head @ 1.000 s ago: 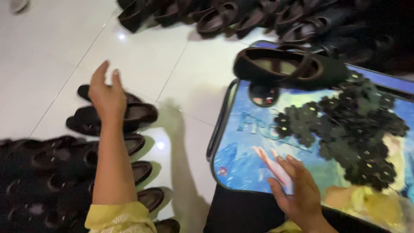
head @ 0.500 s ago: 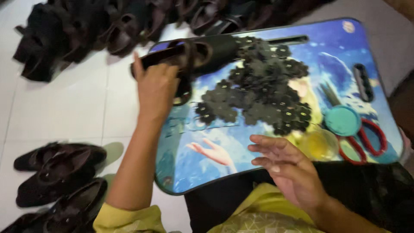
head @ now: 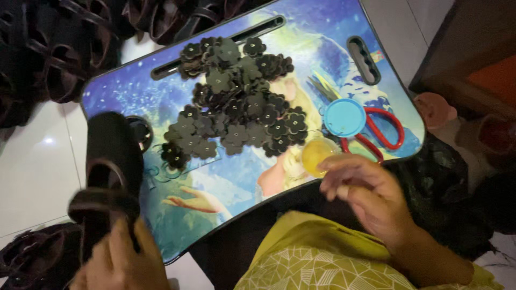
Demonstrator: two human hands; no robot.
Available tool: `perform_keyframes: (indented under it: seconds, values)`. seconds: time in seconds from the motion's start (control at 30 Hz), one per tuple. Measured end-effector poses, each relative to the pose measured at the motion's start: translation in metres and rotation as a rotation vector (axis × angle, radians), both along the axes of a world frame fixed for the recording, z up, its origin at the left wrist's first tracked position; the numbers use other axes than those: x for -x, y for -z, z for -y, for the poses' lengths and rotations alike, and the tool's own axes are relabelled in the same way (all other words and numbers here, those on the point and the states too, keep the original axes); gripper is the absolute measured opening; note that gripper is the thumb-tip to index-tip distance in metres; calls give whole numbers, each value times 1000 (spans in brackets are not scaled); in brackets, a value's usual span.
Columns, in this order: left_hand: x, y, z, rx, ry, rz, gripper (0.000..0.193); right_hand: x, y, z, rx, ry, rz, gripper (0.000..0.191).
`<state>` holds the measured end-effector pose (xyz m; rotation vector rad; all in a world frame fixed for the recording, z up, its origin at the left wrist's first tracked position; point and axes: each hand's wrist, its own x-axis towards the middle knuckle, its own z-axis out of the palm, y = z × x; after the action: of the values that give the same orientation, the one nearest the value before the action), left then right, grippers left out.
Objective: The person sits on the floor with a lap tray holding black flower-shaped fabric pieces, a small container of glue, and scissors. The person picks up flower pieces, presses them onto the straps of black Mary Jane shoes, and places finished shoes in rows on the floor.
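1. Fingers of my left hand (head: 121,263) are clamped on the heel end of a black strap shoe (head: 107,172), held over the left edge of the lap tray (head: 134,86); it looks blurred, so the grip could slip.
2. My right hand (head: 371,198) hovers at the tray's near edge, fingers loosely curled together, touching nothing I can tell, just beside a small yellow cup (head: 317,154) it might knock off.
3. Black flower trims (head: 236,107) are piled mid-tray; the shoe could scatter them.

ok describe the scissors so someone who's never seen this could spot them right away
Find the blue picture-printed lap tray. At its right end, beside the pile of black flower cutouts, lie the scissors, partly under a round blue lid. Their red loop handles are the only red on the tray.
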<state>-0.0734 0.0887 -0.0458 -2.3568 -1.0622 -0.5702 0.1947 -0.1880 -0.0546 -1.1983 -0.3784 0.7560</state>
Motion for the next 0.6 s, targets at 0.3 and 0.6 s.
perform_keyframes:
  seconds: [0.3,0.6]
  values:
    - [-17,21,48,195,-6,85,37,-42,-26,3,577,164,1392,46]
    - [-105,10,84,544,469,327,30,-31,1,-11,495,30,1393,70]
